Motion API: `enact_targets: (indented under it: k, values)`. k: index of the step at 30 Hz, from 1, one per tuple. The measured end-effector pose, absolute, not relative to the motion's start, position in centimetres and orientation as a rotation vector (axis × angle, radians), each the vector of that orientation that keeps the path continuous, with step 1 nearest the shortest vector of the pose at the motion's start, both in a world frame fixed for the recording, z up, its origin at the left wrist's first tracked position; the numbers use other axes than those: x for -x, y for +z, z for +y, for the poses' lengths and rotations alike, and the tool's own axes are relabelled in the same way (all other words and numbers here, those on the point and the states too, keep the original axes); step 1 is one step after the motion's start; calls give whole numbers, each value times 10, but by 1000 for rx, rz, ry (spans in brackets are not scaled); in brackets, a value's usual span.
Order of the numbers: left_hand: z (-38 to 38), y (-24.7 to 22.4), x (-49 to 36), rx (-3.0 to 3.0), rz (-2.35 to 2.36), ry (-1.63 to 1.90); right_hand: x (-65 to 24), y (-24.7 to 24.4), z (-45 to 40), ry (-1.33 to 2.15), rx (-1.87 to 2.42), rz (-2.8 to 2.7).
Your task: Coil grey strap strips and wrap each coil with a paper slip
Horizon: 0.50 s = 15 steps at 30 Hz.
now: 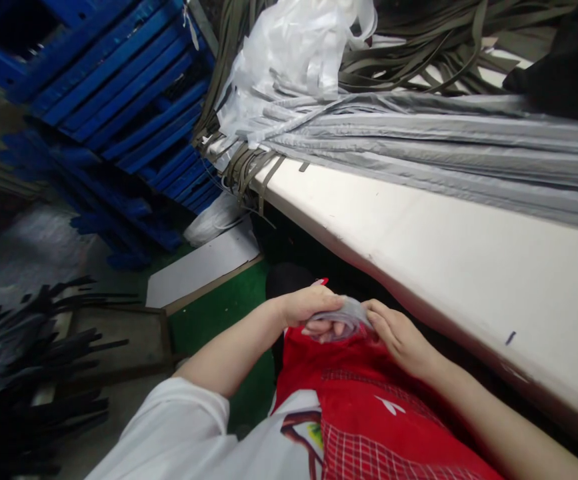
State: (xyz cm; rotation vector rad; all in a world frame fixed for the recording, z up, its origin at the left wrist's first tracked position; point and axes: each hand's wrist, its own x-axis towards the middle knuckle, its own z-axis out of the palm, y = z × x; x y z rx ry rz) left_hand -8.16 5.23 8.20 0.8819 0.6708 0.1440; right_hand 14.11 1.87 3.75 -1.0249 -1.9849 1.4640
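A coil of translucent, greyish plastic strip [353, 319] is held in front of the red apron, beside the table edge. My left hand [316, 311] is closed around the coil's left side, its fingers curled through the loop. A small red-tipped object [323, 281] shows just above that hand; its kind cannot be made out. My right hand [396, 335] grips the coil's right edge with its fingertips. Part of the strip is hidden behind the fingers of both hands.
The white table [419, 233] runs along the right, bearing long grey fabric strips [443, 140], clear plastic strips [289, 53] and olive webbing [419, 60]. Blue pallets [133, 100] are stacked at the left. A white board [203, 263] and dark strips [33, 373] lie lower down.
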Motion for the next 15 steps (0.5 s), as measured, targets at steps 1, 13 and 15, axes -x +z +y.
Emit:
enact_targets:
  k: [1, 13, 15]
  values:
    - [51, 79, 74, -755, 625, 252, -135, 34, 15, 1447, 1008, -1862]
    - [53, 52, 12, -678, 934, 855, -166, 39, 20, 1468, 1203, -1491]
    - [53, 53, 16, -1072, 1023, 882, -179, 45, 24, 1580, 1190, -1742]
